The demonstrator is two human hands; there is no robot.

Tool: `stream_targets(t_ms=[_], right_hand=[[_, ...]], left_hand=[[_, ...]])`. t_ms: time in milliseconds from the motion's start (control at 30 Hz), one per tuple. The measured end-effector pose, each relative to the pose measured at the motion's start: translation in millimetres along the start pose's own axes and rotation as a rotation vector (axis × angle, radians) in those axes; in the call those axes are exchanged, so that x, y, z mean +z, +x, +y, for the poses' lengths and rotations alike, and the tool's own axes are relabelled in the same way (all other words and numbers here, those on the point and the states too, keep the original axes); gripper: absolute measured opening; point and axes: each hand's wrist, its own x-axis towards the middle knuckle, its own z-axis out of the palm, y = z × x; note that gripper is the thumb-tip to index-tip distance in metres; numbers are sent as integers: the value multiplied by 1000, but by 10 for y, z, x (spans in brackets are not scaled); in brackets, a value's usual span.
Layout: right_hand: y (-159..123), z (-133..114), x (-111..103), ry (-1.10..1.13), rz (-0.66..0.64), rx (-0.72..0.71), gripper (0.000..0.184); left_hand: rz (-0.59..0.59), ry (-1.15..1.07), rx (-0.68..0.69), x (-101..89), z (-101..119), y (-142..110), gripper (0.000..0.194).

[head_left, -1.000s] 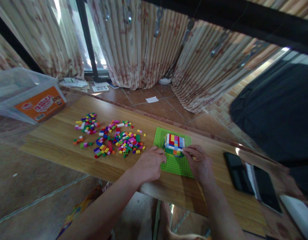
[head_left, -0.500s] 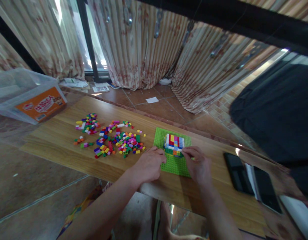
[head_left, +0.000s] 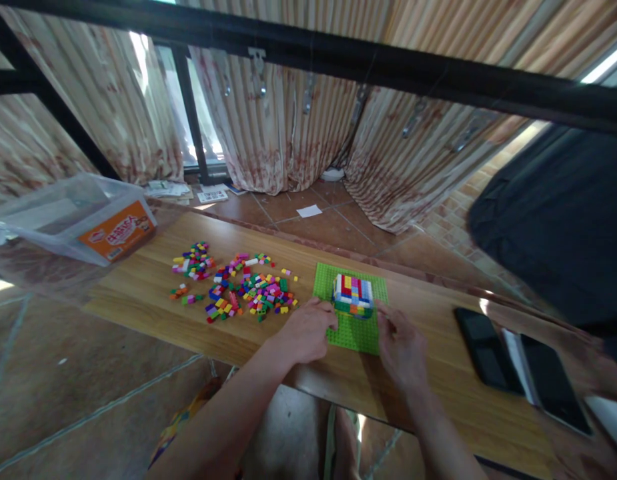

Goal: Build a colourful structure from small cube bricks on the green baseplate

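On a bright green studded baseplate sits a small toy-brick model, its top striped white, red, yellow and blue, with green and orange bricks lower down. My left hand lies over the plate's left edge with fingers curled against it, close to the model's left front corner. Just right of the model is my right hand, fingers bent but a little apart, at the plate's right edge. I see no brick in it. The undersides of both hands are hidden.
Loose coloured bricks lie in heaps on the wooden bench, left of the plate. A clear plastic box with an orange label stands at the far left. Two dark phone-like devices lie to the right.
My right hand has drawn slightly away from the model's right front corner, which its fingertips were touching. My left hand keeps its place at the plate. The whole view has tilted a little.
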Motion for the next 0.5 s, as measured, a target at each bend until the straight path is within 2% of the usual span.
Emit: stream_targets(t_ms=[100, 200, 300, 500], right_hand=[[125, 22, -123, 95, 148, 192, 41], [241, 48, -183, 211, 169, 299, 42], [284, 26, -160, 189, 103, 287, 41], [282, 13, 5, -16, -42, 143, 40]], left_hand=[[9, -2, 21, 5, -23, 8, 23], [-12, 1, 18, 3, -31, 10, 25], [-9, 21, 4, 15, -19, -1, 25], [-39, 72, 106, 90, -72, -1, 21]])
